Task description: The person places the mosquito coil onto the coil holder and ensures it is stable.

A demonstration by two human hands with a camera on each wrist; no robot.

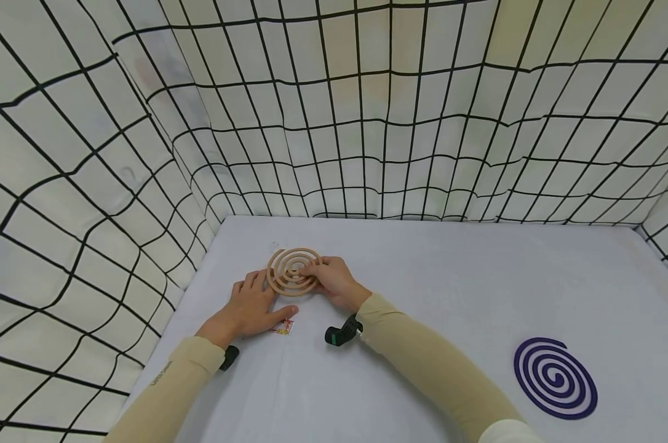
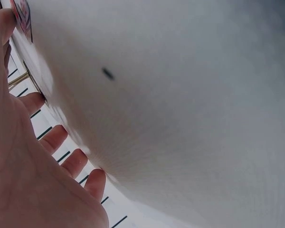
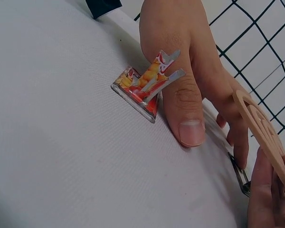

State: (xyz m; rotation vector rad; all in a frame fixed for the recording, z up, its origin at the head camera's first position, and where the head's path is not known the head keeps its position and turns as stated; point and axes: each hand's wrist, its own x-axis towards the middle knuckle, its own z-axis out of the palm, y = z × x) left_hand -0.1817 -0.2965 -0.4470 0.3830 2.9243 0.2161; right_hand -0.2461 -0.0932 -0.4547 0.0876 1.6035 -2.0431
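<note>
My right hand (image 1: pixel 339 283) pinches a tan mosquito coil (image 3: pixel 263 136), thumb on top and fingers beneath, and holds it above the white table. Beside it my left hand (image 1: pixel 251 311) rests with fingers spread and tips down on the table. The left index fingertip touches a small metal stand (image 3: pixel 238 175), partly hidden under the coil; its bent strip (image 2: pixel 20 80) shows in the left wrist view. By the left thumb lies a second stand (image 3: pixel 152 78), cut from printed tin with prongs bent upward.
A purple mosquito coil (image 1: pixel 556 379) lies flat at the right front of the white table (image 1: pixel 433 277). White walls with black netting (image 1: pixel 361 123) close off the back and sides. A black wrist device (image 1: pixel 342 332) sits under the right wrist.
</note>
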